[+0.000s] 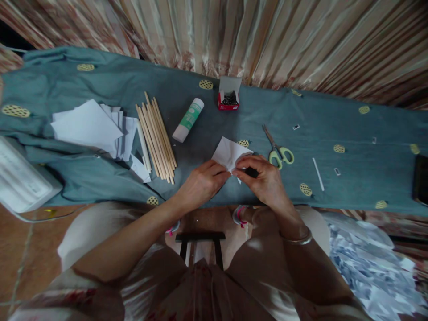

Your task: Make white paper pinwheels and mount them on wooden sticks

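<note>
My left grip [204, 180] and right grip [264, 178] are drawn tight, pinching the near side of a thin, creased white paper [224, 150] over the teal cloth-covered bench [321, 120]. Slender wooden sticks [156, 139] lie leftward; green-handled metal scissors [274, 146] lie just right.

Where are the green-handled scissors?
Head view, right of centre: the green-handled metal scissors lie on the teal patterned cloth, just beyond the right hand.

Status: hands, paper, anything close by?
Left hand and right hand both on white paper, fingertips together at its near side. Green-handled scissors lie just beyond right hand. Glue stick lies farther off, beyond left hand.
</note>
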`<state>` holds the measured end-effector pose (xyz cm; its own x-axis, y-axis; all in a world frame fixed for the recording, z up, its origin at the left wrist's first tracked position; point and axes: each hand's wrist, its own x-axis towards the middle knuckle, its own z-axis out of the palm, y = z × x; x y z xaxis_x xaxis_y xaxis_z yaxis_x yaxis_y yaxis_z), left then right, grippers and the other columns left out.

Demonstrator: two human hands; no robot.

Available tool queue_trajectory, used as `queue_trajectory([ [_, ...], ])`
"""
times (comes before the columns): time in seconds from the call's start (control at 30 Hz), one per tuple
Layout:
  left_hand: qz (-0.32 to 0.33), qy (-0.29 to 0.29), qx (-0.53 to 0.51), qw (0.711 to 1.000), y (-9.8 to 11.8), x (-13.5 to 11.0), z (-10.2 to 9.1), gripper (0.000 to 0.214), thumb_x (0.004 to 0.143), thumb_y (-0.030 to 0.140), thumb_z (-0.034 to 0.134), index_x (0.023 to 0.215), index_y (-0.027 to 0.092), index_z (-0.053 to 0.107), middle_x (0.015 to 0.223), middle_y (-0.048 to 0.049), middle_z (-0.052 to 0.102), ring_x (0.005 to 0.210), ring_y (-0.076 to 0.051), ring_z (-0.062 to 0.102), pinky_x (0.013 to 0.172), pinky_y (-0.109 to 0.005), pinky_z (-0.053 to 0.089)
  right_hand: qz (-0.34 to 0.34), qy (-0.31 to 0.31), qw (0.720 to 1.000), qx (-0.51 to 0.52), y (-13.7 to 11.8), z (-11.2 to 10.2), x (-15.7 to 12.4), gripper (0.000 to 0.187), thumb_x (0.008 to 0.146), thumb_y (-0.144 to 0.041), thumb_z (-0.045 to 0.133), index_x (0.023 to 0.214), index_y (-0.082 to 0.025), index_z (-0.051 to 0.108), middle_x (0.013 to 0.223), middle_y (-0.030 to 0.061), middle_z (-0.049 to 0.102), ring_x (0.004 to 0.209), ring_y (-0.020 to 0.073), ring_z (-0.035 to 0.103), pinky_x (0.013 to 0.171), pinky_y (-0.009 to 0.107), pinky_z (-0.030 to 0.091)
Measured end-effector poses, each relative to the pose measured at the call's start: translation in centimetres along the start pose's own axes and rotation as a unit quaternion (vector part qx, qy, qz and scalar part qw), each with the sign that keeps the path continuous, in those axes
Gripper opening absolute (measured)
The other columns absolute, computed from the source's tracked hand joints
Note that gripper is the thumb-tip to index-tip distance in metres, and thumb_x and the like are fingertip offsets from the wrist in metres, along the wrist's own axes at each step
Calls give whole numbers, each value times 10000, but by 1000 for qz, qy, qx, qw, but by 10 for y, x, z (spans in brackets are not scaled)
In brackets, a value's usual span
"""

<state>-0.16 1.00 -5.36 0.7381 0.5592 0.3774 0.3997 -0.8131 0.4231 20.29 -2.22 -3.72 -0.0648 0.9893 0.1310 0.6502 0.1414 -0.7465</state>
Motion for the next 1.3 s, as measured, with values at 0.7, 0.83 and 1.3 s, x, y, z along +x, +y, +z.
queue_trajectory([
  [0.7,-27,-14,-22,999,1,1,-1,255,1000,201,453,948,110,685,908,-88,694,851,-177,629,756,-302,551,-48,-25,995,-86,-6,-5,-5,77,871,-248,679,947,-242,693,1179,57,681,1137,265,605,1002,470,496],
  [0.83,-24,-14,-21,999,2,0,0,243,996,199,464,959,110,688,910,-88,693,859,-178,625,762,-299,551,-56,-28,995,-83,-5,-4,-5,92,885,-253,664,970,-250,696,1175,52,684,1135,261,607,1006,464,498],
  [1.3,-17,-7,-9,1000,2,1,0,249,990,192,466,928,101,689,890,-89,691,840,-181,619,753,-296,551,-63,-43,991,-110,-5,-3,-5,234,910,-283,636,1127,-257,719,1267,68,657,1186,276,579,1028,486,500],
])
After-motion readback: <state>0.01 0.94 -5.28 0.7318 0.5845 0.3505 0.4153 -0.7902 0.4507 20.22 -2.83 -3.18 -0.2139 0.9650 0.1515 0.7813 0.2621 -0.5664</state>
